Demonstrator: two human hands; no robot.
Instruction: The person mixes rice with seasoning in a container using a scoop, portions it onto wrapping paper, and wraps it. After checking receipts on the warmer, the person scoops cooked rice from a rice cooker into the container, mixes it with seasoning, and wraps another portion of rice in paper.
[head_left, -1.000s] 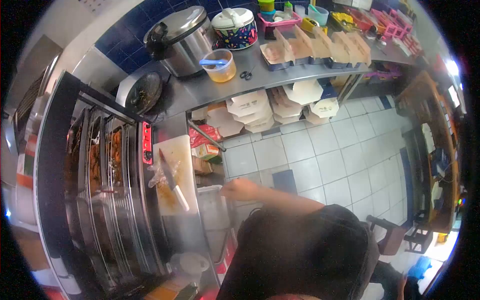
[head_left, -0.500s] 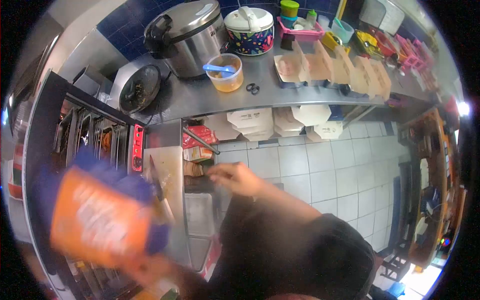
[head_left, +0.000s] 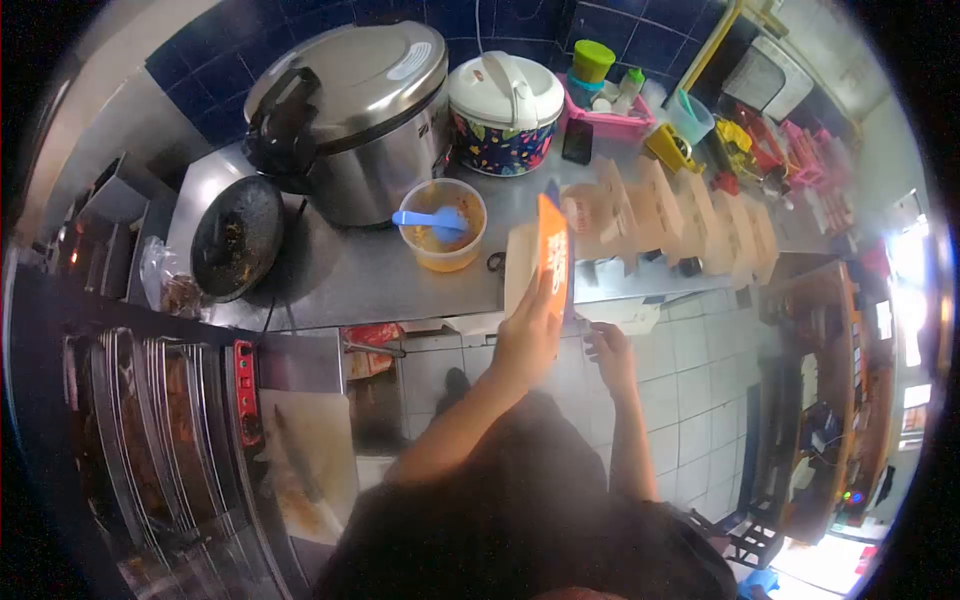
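My left hand (head_left: 528, 345) is closed around an orange and blue takeaway carton (head_left: 553, 255) with white lettering. The carton is upright and seen nearly edge-on, at the front edge of the steel counter; a plain brown panel shows beside its orange side. Just right of it, my right hand (head_left: 612, 357) is empty, its fingers loosely bent and apart, over the floor near the counter edge. Beyond the carton stands a row of open brown takeaway cartons (head_left: 655, 215). Left of it, a plastic tub (head_left: 440, 262) of orange-brown sauce has a blue spoon (head_left: 432, 219) in it.
A large steel cooker (head_left: 365, 120) and a patterned rice cooker (head_left: 505, 140) stand at the back. A black pan (head_left: 237, 240) rests at left. Below are an oven (head_left: 150, 430) and a cutting board (head_left: 310, 420) with a knife (head_left: 297, 455). A phone (head_left: 577, 141) lies near a pink basket (head_left: 610, 122).
My left hand has carried the carton from above the oven to the counter, turning it nearly edge-on. My right hand has moved rightward beside it. The view has shifted closer to the counter.
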